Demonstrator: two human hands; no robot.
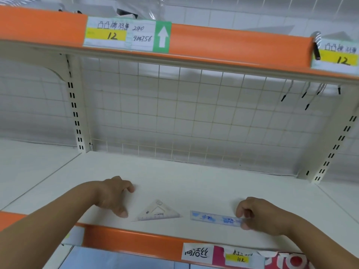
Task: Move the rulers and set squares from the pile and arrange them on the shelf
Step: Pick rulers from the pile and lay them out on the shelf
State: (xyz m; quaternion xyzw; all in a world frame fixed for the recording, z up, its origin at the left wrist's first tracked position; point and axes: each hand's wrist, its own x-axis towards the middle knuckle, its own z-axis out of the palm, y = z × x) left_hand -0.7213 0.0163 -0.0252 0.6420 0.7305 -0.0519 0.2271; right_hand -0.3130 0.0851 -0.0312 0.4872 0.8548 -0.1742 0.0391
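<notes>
Upper left tag (118,34): "12", "240", "904756"
Green sign (162,36): white up arrow
Upper right tag (338,57): "12"
Lower tag (240,259): "10"

A shop: orange-edged shelf (213,191) with handwritten price tags (118,34) and a wire-grid back panel (184,117)

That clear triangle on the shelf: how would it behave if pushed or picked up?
The set square looks like thin clear plastic, so probably light and stiff. Flat on the smooth shelf, it would likely slide rather than tip.
</notes>
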